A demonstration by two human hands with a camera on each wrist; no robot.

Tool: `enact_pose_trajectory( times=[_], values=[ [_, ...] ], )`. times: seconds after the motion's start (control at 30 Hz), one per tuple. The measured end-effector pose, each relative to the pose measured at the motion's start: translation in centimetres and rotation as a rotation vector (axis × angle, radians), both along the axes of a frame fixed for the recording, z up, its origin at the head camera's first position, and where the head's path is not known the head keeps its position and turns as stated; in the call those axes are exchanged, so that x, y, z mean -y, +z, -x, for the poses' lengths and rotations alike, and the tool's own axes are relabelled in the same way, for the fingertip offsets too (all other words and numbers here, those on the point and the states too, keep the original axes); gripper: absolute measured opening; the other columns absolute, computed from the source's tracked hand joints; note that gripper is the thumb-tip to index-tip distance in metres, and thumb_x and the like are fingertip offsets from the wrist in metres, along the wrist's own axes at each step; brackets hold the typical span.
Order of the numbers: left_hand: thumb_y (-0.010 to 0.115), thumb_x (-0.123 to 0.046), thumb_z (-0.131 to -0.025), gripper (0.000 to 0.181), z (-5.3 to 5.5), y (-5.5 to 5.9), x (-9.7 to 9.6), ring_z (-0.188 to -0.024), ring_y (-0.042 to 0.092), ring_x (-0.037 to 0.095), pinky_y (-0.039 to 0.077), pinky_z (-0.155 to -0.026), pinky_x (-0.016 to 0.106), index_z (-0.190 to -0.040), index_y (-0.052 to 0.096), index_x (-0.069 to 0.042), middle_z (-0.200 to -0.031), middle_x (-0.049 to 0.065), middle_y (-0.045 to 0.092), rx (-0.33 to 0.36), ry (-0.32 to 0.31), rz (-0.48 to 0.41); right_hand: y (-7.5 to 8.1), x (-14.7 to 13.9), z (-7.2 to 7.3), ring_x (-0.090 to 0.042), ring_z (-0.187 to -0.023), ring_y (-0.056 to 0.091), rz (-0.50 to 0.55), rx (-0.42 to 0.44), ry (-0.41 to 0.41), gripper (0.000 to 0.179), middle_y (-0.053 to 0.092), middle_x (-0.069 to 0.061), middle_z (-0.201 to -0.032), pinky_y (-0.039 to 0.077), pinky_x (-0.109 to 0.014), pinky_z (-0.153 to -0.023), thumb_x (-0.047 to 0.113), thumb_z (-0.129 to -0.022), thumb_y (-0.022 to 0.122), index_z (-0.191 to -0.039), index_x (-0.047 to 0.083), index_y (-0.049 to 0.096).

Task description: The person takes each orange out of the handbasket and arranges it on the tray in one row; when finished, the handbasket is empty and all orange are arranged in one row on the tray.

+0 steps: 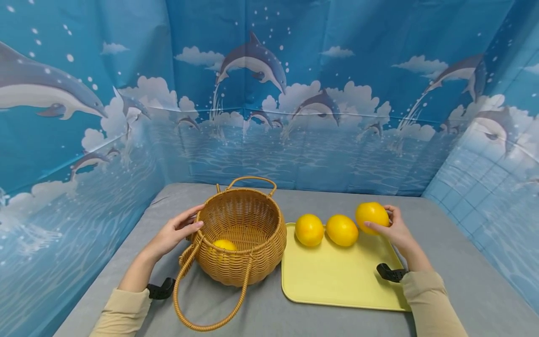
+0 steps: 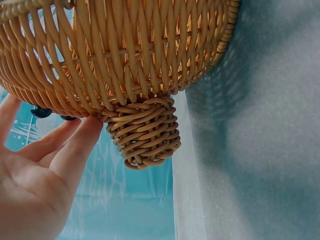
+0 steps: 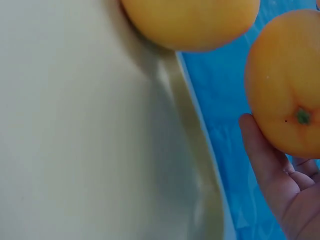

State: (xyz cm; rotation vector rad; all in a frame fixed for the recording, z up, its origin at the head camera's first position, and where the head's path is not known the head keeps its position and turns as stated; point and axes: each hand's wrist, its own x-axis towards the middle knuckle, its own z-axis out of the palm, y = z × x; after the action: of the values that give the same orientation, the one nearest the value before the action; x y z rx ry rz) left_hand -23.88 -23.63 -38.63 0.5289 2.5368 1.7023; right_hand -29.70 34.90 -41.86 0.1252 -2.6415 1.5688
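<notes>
The right grip (image 1: pixel 396 230) grasps a yellow fruit (image 1: pixel 371 217) at the far right corner of the tray (image 1: pixel 337 276), while the left grip (image 1: pixel 174 232), unclenched and fairly straight-fingered, rests against the wicker basket (image 1: pixel 233 271), probably to steady it. The right wrist view shows the fruit's green stem mark (image 3: pixel 303 116), unseen in the head view, which alone reveals another fruit (image 1: pixel 225 245) inside the basket.

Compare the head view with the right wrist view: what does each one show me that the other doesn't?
Only the head view shows the basket, the fruit inside it and the left hand touching the basket. Only the right wrist view shows the green stem spot on the held fruit. Both show the right hand holding that fruit, the tray, another fruit at its edge, and the blue backdrop.
</notes>
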Motion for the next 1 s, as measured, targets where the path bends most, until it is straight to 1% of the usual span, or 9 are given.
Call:
enact_pose_trajectory(
  times=[0.1,0.23,0.4,0.5,0.6,0.83,1.0],
  values=[
    [0.052,-0.029,-0.098,0.054,-0.1,0.0,0.0,-0.136,0.022,0.041,0.03,-0.101,0.059,-0.147,0.034,-0.021,-0.153,0.015,0.021,-0.006,-0.002,0.0,-0.2,-0.2,-0.1,-0.042,-0.114,0.037,-0.008,0.023,0.011,0.084,0.018,-0.032,-0.139,0.043,-0.04,-0.084,0.039,-0.088,0.065,-0.137,0.003,0.008],
    [0.052,-0.028,-0.098,0.053,-0.1,0.0,0.0,-0.136,0.022,0.042,0.034,-0.099,0.058,-0.147,0.034,-0.021,-0.153,0.016,0.021,-0.004,-0.008,-0.002,-0.1,-0.3,-0.5,-0.048,-0.118,0.032,-0.031,0.053,0.023,0.086,0.012,-0.035,-0.141,0.04,-0.048,-0.087,0.037,-0.09,0.062,-0.141,-0.001,0.004],
    [0.053,-0.029,-0.097,0.054,-0.1,0.0,0.0,-0.136,0.024,0.04,0.037,-0.097,0.056,-0.147,0.034,-0.022,-0.153,0.014,0.022,0.01,-0.004,-0.01,-0.3,-0.4,-0.6,-0.045,-0.114,0.036,-0.061,0.071,0.01,0.084,0.015,-0.035,-0.139,0.044,-0.045,-0.082,0.036,-0.091,0.061,-0.141,-0.002,0.006],
    [0.053,-0.03,-0.097,0.055,-0.2,0.0,0.0,-0.136,0.024,0.039,0.038,-0.096,0.055,-0.147,0.034,-0.023,-0.153,0.013,0.022,0.014,-0.001,-0.016,-0.4,-0.5,-0.6,-0.046,-0.113,0.036,-0.068,0.078,0.005,0.085,0.014,-0.036,-0.138,0.044,-0.044,-0.082,0.037,-0.09,0.061,-0.14,-0.003,0.006],
    [0.053,-0.03,-0.097,0.054,-0.1,0.0,-0.1,-0.136,0.024,0.039,0.039,-0.096,0.055,-0.147,0.034,-0.023,-0.153,0.013,0.022,0.013,-0.002,-0.018,-0.5,-0.7,-0.5,-0.048,-0.114,0.035,-0.074,0.086,0.002,0.086,0.013,-0.037,-0.138,0.042,-0.047,-0.085,0.037,-0.09,0.062,-0.14,-0.004,0.005],
    [0.052,-0.027,-0.098,0.053,-0.1,0.0,-0.1,-0.137,0.021,0.041,0.032,-0.1,0.058,-0.147,0.035,-0.021,-0.153,0.015,0.02,-0.002,-0.008,-0.011,-1.0,-0.8,-0.4,-0.048,-0.115,0.034,-0.081,0.089,0.014,0.088,0.014,-0.037,-0.137,0.037,-0.054,-0.09,0.036,-0.089,0.064,-0.14,-0.006,0.006],
    [0.053,-0.027,-0.097,0.053,0.0,0.0,-0.1,-0.137,0.021,0.041,0.032,-0.1,0.058,-0.147,0.035,-0.022,-0.153,0.015,0.02,0.003,-0.006,-0.016,-1.1,-0.8,-0.6,-0.05,-0.12,0.03,-0.083,0.119,0.031,0.089,0.013,-0.037,-0.14,0.034,-0.057,-0.094,0.036,-0.089,0.064,-0.141,-0.006,0.005]
  ],
)
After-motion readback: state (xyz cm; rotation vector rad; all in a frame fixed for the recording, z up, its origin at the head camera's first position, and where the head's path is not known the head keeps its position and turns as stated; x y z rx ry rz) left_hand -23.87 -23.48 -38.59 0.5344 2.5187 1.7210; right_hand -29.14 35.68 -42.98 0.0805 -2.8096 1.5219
